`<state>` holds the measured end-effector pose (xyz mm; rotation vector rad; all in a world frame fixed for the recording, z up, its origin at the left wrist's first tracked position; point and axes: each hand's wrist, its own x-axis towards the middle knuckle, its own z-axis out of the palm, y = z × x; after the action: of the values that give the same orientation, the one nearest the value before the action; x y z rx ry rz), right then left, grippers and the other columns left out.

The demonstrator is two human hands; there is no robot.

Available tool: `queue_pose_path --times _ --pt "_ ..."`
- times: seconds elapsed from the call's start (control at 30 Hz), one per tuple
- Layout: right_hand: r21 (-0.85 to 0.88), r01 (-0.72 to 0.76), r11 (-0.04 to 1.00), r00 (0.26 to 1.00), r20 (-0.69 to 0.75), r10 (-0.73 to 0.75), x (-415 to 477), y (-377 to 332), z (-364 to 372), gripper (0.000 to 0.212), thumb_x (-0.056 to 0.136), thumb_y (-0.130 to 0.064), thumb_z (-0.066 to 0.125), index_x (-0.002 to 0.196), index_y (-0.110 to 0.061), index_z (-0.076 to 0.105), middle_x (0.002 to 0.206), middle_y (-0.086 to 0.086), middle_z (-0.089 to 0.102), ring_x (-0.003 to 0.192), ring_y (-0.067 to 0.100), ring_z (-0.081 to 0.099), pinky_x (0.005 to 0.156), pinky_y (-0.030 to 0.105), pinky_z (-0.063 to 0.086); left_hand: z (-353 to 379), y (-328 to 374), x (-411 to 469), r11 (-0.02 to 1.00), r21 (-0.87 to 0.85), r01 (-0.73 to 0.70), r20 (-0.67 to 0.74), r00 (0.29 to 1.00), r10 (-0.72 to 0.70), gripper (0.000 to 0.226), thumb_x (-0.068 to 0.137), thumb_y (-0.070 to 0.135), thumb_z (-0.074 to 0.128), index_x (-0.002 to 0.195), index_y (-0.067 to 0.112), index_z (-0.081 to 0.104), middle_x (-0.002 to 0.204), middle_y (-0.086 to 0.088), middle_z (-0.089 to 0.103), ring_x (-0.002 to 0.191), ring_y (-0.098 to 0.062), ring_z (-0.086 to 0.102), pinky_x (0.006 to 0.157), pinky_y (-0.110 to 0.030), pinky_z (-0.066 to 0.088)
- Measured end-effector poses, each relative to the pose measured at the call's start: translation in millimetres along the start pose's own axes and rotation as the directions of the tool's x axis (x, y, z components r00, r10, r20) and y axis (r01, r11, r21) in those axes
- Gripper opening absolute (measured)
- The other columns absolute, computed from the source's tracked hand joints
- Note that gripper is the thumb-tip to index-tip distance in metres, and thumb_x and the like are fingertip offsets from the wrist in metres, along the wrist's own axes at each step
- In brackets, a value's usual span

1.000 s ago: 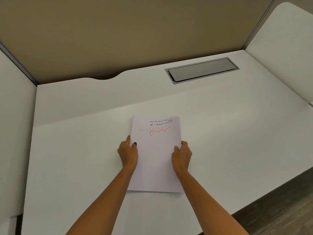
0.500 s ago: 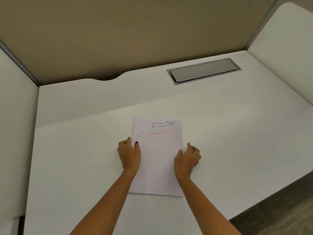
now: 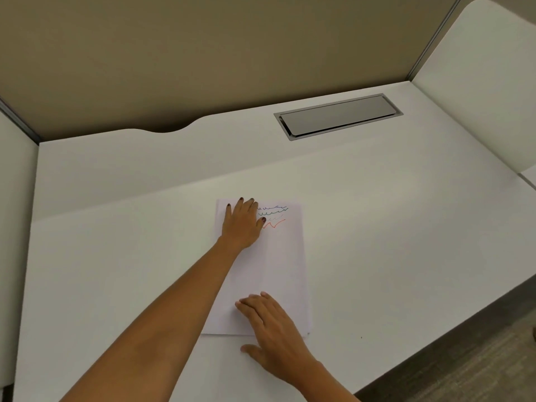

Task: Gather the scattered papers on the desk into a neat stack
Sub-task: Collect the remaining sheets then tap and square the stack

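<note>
Bare forearms, no sleeves; dark polish on left hand [image 3: 242,224] nails.

1 paper stack [image 3: 278,274], 2 hands, 1 desk [image 3: 406,227], 1 cable hatch [image 3: 338,116]

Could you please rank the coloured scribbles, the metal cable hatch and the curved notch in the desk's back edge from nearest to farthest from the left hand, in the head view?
From the left hand:
1. Coloured scribbles, just right of its fingers, on the paper.
2. Curved notch, beyond, slightly left.
3. Metal cable hatch, far back right.

Paper stack [image 3: 278,271] mid-desk [image 3: 406,242], apparently squared; cable hatch [image 3: 338,116] behind it to the right
</note>
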<state>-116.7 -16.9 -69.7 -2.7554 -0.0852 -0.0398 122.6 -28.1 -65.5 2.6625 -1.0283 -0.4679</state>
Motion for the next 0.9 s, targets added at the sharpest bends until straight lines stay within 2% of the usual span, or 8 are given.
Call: queue_pose_path --times 0.17,0.33,0.5,0.57,0.6,0.67,0.73,0.9 --pt "-0.063 0.022 0.998 0.998 -0.060 -0.026 10.3 6.4 -1.9 0.071 0.069 -0.045 0.080 0.130 -0.019 0.054 0.128 -0.006 0.060 0.117 0.011 0.057 0.112 0.029 0.027 -0.6 -2.9 5.7 1.000 0.004 -0.005 -0.024 1.000 0.005 0.049 0.100 0.033 0.036 0.142 0.010 0.032 0.151 -0.005 0.032 0.143 -0.021 0.022 0.117 -0.049 0.008" --pt "-0.061 0.018 0.998 0.997 -0.069 -0.022 14.1 11.3 2.5 0.069 0.069 -0.046 0.079 0.128 -0.018 0.056 0.126 -0.005 0.062 0.115 0.012 0.060 0.108 0.032 0.040 -6.7 2.1 10.9 1.000 -0.010 0.023 0.004 1.000 -0.023 0.049 0.100 0.036 0.034 0.143 0.013 0.033 0.149 -0.004 0.031 0.138 -0.020 0.031 0.115 -0.055 0.004" --pt "0.142 -0.057 0.988 0.982 -0.169 0.081 14.0 17.5 -6.5 0.055 0.089 -0.055 0.056 0.131 -0.019 0.052 0.131 -0.006 0.055 0.125 0.007 0.047 0.116 0.029 0.028 -1.5 -7.5 2.0 0.994 -0.102 0.035 -0.114 0.992 -0.046 0.053 0.100 0.039 0.031 0.146 0.014 0.028 0.153 -0.005 0.029 0.144 -0.021 0.021 0.117 -0.051 0.002" --pt "0.423 -0.236 0.875 0.874 -0.301 0.382 25.1 24.0 -19.4 0.047 0.093 -0.044 0.055 0.130 -0.016 0.051 0.130 -0.005 0.053 0.125 0.006 0.043 0.112 0.021 0.028 -3.0 -14.3 -7.6 0.959 -0.229 0.168 -0.216 0.952 -0.218 0.054 0.100 0.039 0.031 0.147 0.012 0.028 0.155 -0.006 0.027 0.145 -0.024 0.017 0.117 -0.049 0.004" --pt "0.548 -0.342 0.763 0.750 -0.330 0.573 33.5 29.7 -27.0 0.041 0.094 -0.035 0.056 0.129 -0.015 0.051 0.128 -0.004 0.052 0.123 0.008 0.043 0.107 0.019 0.030 -4.8 -17.5 -12.7 0.914 -0.304 0.268 -0.221 0.914 -0.341 0.056 0.100 0.039 0.030 0.147 0.010 0.027 0.156 -0.007 0.025 0.146 -0.025 0.015 0.117 -0.049 0.006" --pt "0.679 -0.556 0.479 0.458 -0.231 0.859 51.1 46.4 -41.4 0.039 0.096 -0.023 0.053 0.133 -0.011 0.047 0.131 0.006 0.049 0.124 0.019 0.040 0.101 0.022 0.030 -8.0 -22.3 -24.6 0.780 -0.433 0.451 -0.142 0.821 -0.553 0.061 0.100 0.041 0.029 0.149 0.006 0.020 0.157 -0.012 0.020 0.146 -0.030 0.012 0.118 -0.049 0.010" --pt "0.702 -0.675 0.226 0.265 -0.055 0.963 63.9 64.8 -52.7 0.045 0.098 -0.023 0.047 0.138 -0.004 0.040 0.139 0.013 0.043 0.130 0.028 0.035 0.102 0.033 0.032 -9.2 -23.5 -35.2 0.673 -0.525 0.520 -0.076 0.759 -0.646 0.064 0.100 0.042 0.029 0.149 0.004 0.015 0.156 -0.017 0.019 0.145 -0.033 0.015 0.117 -0.048 0.014" --pt "0.726 -0.679 0.112 0.210 0.045 0.977 79.8 80.8 -53.8 0.050 0.099 -0.026 0.043 0.143 -0.005 0.032 0.139 0.016 0.048 0.130 0.033 0.041 0.105 0.044 0.037 -19.2 -13.8 -45.8 0.509 -0.678 0.530 -0.034 0.669 -0.743 0.062 0.100 0.042 0.029 0.149 0.007 0.015 0.149 -0.023 0.030 0.137 -0.039 0.031 0.106 -0.051 0.033"
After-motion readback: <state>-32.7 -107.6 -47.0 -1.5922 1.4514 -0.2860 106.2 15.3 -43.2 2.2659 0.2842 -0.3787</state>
